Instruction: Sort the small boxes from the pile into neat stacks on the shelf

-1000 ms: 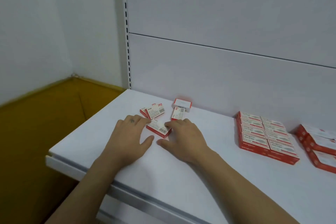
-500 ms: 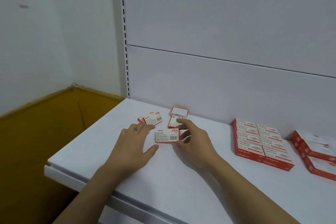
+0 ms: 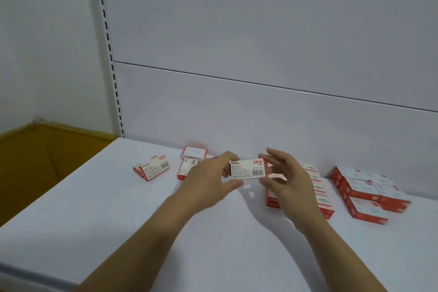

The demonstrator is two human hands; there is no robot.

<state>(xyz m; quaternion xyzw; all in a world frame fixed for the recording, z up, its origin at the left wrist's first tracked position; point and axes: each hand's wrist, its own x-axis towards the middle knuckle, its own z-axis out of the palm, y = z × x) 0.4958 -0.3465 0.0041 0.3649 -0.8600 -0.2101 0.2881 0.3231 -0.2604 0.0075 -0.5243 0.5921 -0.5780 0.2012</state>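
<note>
"Above the shelf, between my hands, hangs one small box. My left hand pinches its left end, thumb below, fingers on top. My right hand pinches the right end, its other fingers spread."

"Where is the rest?"

"A loose pile lies far left. Two neat stacks sit to the right, the nearer stack just behind my right hand, the other stack farther right."

"What might go wrong?"

"Both grips are light, at the ends only. If one hand lets go early, I'd guess the box tips and drops. Set down crooked, it could nudge the nearer stack's rows askew."
</note>
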